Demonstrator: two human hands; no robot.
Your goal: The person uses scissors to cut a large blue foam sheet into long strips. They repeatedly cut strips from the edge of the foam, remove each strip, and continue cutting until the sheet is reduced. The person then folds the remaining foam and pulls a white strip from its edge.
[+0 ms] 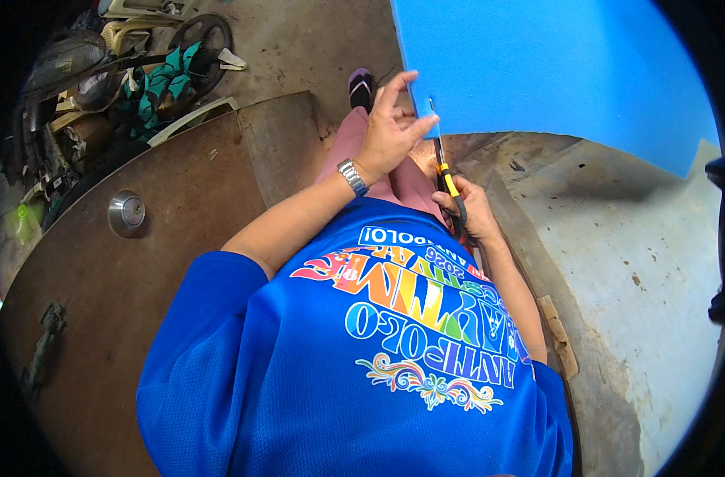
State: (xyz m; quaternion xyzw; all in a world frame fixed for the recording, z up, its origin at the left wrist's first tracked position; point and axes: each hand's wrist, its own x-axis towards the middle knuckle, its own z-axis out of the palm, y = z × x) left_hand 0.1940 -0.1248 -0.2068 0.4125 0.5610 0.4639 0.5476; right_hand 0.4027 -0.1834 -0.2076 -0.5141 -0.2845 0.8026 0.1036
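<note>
A large blue sheet (pixel 553 71), foam-like and flat, spreads out at the far right. My left hand (pixel 388 133) grips its near left corner, the thumb lying over the blue material and the index finger stretched along the left edge. Scissors (pixel 451 184) with black and yellow handles are in my right hand (pixel 478 211), its fingers wrapped round the handles. Their blades point away from me and reach into the sheet's near edge, just right of my left thumb. Part of the blades is hidden by the sheet.
A brown board or door with a round metal knob (pixel 128 213) lies at the left. Beyond it are a fan (pixel 66 60), a black wheel (pixel 206 48) and green cloth (pixel 162 87). A pale, stained surface (pixel 617 238) stretches along the right. My legs are below the hands.
</note>
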